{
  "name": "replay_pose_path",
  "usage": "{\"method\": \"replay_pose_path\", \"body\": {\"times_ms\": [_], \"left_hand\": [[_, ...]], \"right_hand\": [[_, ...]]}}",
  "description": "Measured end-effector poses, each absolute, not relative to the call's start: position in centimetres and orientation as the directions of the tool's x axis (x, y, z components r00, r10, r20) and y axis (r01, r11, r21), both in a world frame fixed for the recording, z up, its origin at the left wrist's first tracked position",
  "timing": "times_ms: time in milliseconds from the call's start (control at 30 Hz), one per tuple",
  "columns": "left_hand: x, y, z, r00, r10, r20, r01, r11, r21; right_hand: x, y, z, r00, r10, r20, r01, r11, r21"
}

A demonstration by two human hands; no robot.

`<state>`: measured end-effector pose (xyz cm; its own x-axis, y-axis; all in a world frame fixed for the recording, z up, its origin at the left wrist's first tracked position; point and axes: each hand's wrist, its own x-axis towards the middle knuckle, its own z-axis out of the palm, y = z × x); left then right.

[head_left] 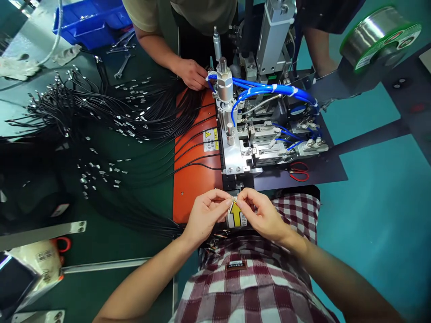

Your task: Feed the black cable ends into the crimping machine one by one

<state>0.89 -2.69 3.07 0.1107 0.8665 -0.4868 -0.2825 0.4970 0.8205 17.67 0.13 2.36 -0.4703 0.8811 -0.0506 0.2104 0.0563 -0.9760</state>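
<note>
My left hand point(209, 214) and my right hand point(261, 211) meet in front of the machine, thumbs and fingertips pinched together. Between them shows a tiny bit of thin wires point(234, 200), too small to make out fully. Just below the fingertips is a label with a yellow arrow point(237, 216). A bundle of black cables point(164, 228) passes beneath my left wrist, its stripped, coloured wire ends point(213, 244) lying close to my lap. Ahead, several black cables point(191, 154) cross an orange plate point(193, 199) into the metal clamping machine point(234, 152).
A co-worker's hand point(192, 74) touches cables at the machine's far end. Many cables with metal connectors point(124, 125) spread over the green table point(144, 193). Red-handled scissors point(299, 171), a solder spool point(373, 38), blue bins point(94, 24) and wrenches point(121, 65) lie around.
</note>
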Motion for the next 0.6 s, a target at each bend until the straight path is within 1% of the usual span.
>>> {"method": "replay_pose_path", "body": {"times_ms": [67, 133, 267, 433, 500, 600], "left_hand": [[1.23, -2.94, 2.88, 0.046, 0.884, -0.465, -0.277, 0.459, 0.844], [1.38, -3.07, 2.77, 0.018, 0.884, -0.468, -0.290, 0.452, 0.844], [1.29, -2.93, 2.89, 0.048, 0.859, -0.510, -0.326, 0.496, 0.805], [1.16, -2.62, 3.24, 0.092, 0.842, -0.531, -0.344, 0.527, 0.777], [1.23, -2.65, 3.23, 0.086, 0.838, -0.539, -0.346, 0.533, 0.773], [1.44, -2.81, 3.06, 0.055, 0.843, -0.535, -0.344, 0.519, 0.782]], "right_hand": [[17.25, -0.48, 2.06, -0.427, 0.903, -0.056, 0.231, 0.049, -0.972], [17.02, -0.80, 1.92, -0.404, 0.913, -0.058, 0.238, 0.044, -0.970], [17.02, -0.72, 1.86, -0.401, 0.912, -0.082, 0.222, 0.010, -0.975], [17.18, -0.46, 1.81, -0.426, 0.892, -0.150, 0.176, -0.080, -0.981], [17.22, -0.48, 1.96, -0.425, 0.895, -0.138, 0.192, -0.060, -0.979], [17.28, -0.55, 2.43, -0.426, 0.902, -0.071, 0.260, 0.047, -0.965]]}}
